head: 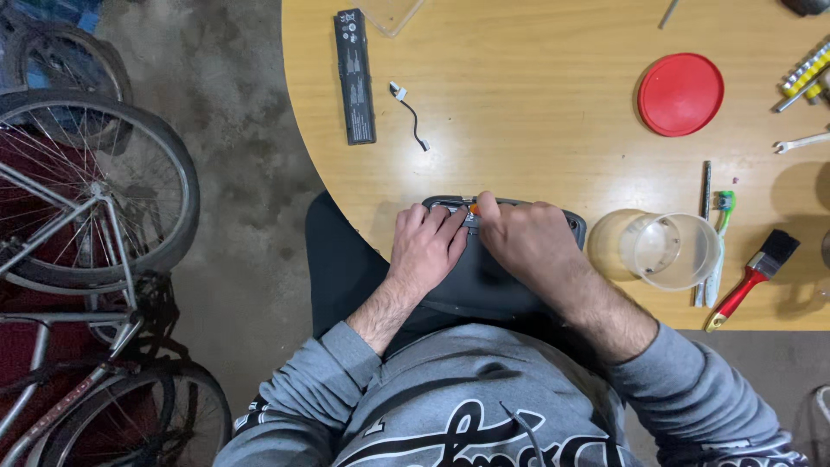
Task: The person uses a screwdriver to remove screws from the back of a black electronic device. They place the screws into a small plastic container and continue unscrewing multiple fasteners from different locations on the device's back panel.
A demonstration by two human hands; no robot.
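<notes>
We see both hands pressed onto a dark grey laptop base (510, 290) that leans from the lap against the near edge of the wooden table (536, 130), just below the frame's centre. The left hand (425, 251) lies flat on it with fingers stretched toward its top rim, clasping nothing; the right hand (526, 242) curls its fingertips down onto a small orange piece (474, 208) at that rim, though we cannot tell whether it pinches the piece or only presses on it. Much of the base is hidden under the hands and forearms, and its lower part sinks into the grey sweatshirt. To the right, one clear plastic cup (673, 251) lies on its side, with one green toothbrush (719, 246) and one thin metal rod (705, 203) beside it, then one red-handled paintbrush (752, 275). Higher up sits one red round lid (680, 94); a spanner (800, 142) and a yellow bit holder (806, 71) are cut off by the right edge. In the upper middle lie one long black battery pack (355, 76) and one short cable (410, 112). On the left, bicycle wheels (95, 199) overlap, so we cannot count them surely.
</notes>
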